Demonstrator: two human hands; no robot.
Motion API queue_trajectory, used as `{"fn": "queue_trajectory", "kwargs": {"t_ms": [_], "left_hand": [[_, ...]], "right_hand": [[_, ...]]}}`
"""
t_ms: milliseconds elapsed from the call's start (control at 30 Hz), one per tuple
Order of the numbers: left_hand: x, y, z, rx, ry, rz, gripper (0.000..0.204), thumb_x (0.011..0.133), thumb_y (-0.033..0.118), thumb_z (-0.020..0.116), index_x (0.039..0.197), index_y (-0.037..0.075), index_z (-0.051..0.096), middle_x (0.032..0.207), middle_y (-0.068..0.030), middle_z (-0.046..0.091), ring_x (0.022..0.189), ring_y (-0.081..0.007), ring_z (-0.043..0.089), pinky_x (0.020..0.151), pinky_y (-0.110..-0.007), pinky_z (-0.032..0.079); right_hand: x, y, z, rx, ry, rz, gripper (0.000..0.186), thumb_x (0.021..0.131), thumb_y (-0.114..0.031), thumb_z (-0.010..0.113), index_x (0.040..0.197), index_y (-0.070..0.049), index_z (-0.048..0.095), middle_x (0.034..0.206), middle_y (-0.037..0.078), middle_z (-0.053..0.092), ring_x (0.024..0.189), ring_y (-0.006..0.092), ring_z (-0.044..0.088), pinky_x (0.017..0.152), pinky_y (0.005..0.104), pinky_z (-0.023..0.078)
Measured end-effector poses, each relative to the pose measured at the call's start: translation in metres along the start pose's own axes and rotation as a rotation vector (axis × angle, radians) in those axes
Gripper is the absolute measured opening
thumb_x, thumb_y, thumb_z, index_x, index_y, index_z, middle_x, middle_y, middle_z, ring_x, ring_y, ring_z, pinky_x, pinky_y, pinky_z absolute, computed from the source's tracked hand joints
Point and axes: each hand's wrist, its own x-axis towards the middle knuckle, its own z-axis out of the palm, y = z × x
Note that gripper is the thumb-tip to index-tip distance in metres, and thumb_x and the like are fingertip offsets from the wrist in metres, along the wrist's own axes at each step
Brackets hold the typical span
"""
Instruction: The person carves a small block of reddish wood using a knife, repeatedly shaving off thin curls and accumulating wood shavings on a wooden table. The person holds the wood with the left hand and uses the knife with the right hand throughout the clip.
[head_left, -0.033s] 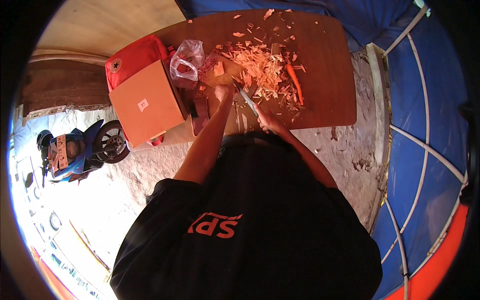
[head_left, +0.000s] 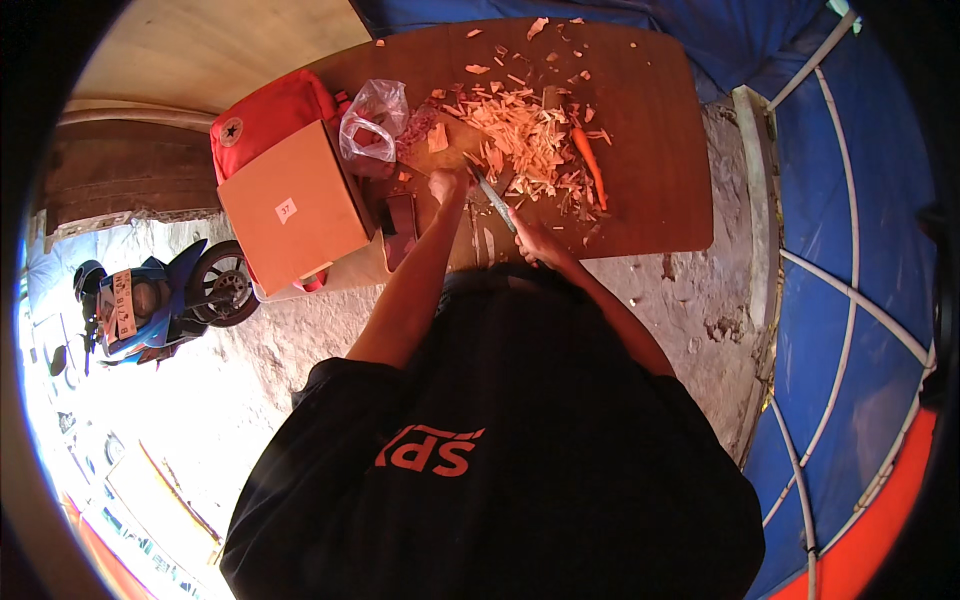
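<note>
My right hand [head_left: 535,242] is closed round the handle of a knife [head_left: 494,200]. The grey blade slants up and left, its tip beside my left hand [head_left: 449,185]. My left hand is curled, and what its fingers hold, if anything, is too small to make out. Just beyond it lies a tan flat board [head_left: 455,150] with a pale chunk [head_left: 437,138] on it. A heap of pale chips [head_left: 520,135] spreads over the brown table [head_left: 655,130] to the right of the board. A long orange tapered thing [head_left: 590,165] rests at the heap's right side.
At the left of the table are a cardboard box [head_left: 290,220], a red bag [head_left: 270,115] and a clear plastic bag [head_left: 372,125]. A dark phone [head_left: 399,225] lies near the front edge. A motorcycle [head_left: 160,300] stands left; blue tarp [head_left: 820,200] hangs right.
</note>
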Motion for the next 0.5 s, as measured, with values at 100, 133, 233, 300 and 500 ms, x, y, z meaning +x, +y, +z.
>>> {"fn": "queue_trajectory", "kwargs": {"t_ms": [100, 133, 233, 300, 500], "left_hand": [[0.002, 0.008, 0.001, 0.069, 0.039, 0.048, 0.024, 0.073, 0.026, 0.07, 0.068, 0.003, 0.072, 0.062, -0.0084, 0.067, 0.061, -0.0176, 0.067, 0.065, -0.031, 0.055], [0.0, 0.009, 0.0, 0.095, 0.037, 0.071, 0.025, 0.073, 0.027, 0.069, 0.067, 0.003, 0.072, 0.061, -0.0082, 0.066, 0.061, -0.0173, 0.067, 0.065, -0.031, 0.055], [-0.007, 0.013, -0.005, 0.141, 0.037, 0.112, 0.029, 0.075, 0.03, 0.067, 0.065, 0.003, 0.071, 0.058, -0.0077, 0.066, 0.061, -0.0168, 0.067, 0.065, -0.03, 0.054], [-0.01, 0.013, -0.006, 0.128, 0.045, 0.102, 0.031, 0.076, 0.032, 0.065, 0.064, 0.004, 0.071, 0.058, -0.0074, 0.065, 0.06, -0.0171, 0.067, 0.066, -0.03, 0.054], [0.007, 0.001, 0.002, 0.171, 0.071, 0.158, 0.028, 0.076, 0.03, 0.062, 0.065, 0.006, 0.072, 0.061, -0.0081, 0.067, 0.063, -0.0205, 0.068, 0.068, -0.032, 0.054]], "right_hand": [[0.009, -0.004, -0.003, -0.004, -0.004, 0.008, 0.07, 0.083, -0.076, 0.035, 0.064, -0.009, 0.042, 0.048, 0.0, 0.037, 0.037, 0.0143, 0.039, 0.037, 0.0325, 0.034], [0.012, -0.005, -0.005, -0.016, -0.019, 0.019, 0.074, 0.082, -0.077, 0.034, 0.064, -0.007, 0.046, 0.049, 0.002, 0.042, 0.039, 0.0169, 0.045, 0.039, 0.0345, 0.038], [0.014, -0.005, -0.008, -0.076, -0.019, 0.036, 0.077, 0.081, -0.079, 0.033, 0.066, -0.005, 0.05, 0.051, 0.005, 0.048, 0.042, 0.0194, 0.051, 0.041, 0.0362, 0.042], [0.012, -0.005, -0.009, -0.117, 0.002, 0.034, 0.078, 0.081, -0.079, 0.032, 0.067, -0.005, 0.05, 0.052, 0.005, 0.049, 0.043, 0.0193, 0.051, 0.042, 0.0359, 0.042], [0.006, -0.011, -0.01, -0.084, -0.063, 0.079, 0.077, 0.081, -0.08, 0.028, 0.069, -0.007, 0.048, 0.052, 0.003, 0.045, 0.042, 0.0167, 0.046, 0.042, 0.0343, 0.04]]}}
